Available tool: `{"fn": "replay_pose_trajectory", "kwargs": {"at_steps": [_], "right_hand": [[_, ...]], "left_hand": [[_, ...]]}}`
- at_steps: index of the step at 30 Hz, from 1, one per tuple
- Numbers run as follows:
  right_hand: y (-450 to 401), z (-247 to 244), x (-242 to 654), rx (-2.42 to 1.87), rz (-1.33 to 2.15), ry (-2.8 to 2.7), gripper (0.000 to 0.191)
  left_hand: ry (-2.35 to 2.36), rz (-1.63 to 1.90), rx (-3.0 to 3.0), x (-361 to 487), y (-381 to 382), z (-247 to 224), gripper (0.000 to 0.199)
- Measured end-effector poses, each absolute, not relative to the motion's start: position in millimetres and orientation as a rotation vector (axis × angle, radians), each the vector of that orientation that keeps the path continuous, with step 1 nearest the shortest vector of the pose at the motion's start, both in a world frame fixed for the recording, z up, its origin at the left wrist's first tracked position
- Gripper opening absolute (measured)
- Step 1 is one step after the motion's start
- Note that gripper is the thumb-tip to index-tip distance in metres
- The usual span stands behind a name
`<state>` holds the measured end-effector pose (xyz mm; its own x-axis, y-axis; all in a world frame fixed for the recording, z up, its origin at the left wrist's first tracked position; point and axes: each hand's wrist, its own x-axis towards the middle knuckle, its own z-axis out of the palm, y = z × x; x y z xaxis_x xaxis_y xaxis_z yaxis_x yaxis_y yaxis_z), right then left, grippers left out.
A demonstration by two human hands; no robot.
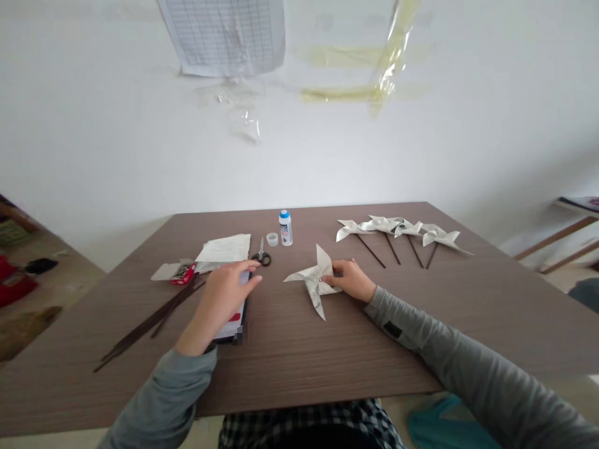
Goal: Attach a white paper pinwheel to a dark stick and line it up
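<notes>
- Head view: four finished pinwheels (402,227) laid at counter (491,299) far right.
- Fifth pinwheel (314,279), stickless, pinched by right hand (352,279).
- Left hand (224,293) open near sticks (150,321).

Both arms wear long grey sleeves reaching the wrists; the right sleeve (468,362) carries a small dark patch. Dark checked cloth covers the lap (309,427).

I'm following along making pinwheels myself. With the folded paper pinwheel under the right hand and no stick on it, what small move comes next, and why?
Probably the left hand should shift left to pick one of the dark sticks. The right hand holds a paper pinwheel with no stick, while the finished pinwheels all have one.
</notes>
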<state>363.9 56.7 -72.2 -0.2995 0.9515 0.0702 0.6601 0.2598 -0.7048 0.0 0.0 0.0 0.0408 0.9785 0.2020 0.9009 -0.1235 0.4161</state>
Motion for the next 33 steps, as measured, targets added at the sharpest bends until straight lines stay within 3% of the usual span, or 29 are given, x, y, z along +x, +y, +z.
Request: {"fn": "replay_pose_trajectory", "kwargs": {"at_steps": [7, 13, 27, 33], "right_hand": [[58.0, -74.8, 358.9, -1.459, 0.770, -2.019, 0.020], [56.1, -75.5, 356.3, -1.493, 0.768, -1.951, 0.046], [59.0, -81.1, 362.6, -1.401, 0.717, -1.854, 0.034], [59.5, -81.2, 363.7, -1.442, 0.719, -1.894, 0.032]], "left_hand": [[2.619, 0.408, 1.891, -104.6, -21.5, -2.9, 0.032], [2.691, 0.327, 1.767, -133.5, -30.3, -18.0, 0.032], [2.672, 0.311, 1.753, -136.7, -28.2, -19.5, 0.033], [2.687, 0.366, 1.762, -125.0, -31.7, -10.9, 0.023]]}}
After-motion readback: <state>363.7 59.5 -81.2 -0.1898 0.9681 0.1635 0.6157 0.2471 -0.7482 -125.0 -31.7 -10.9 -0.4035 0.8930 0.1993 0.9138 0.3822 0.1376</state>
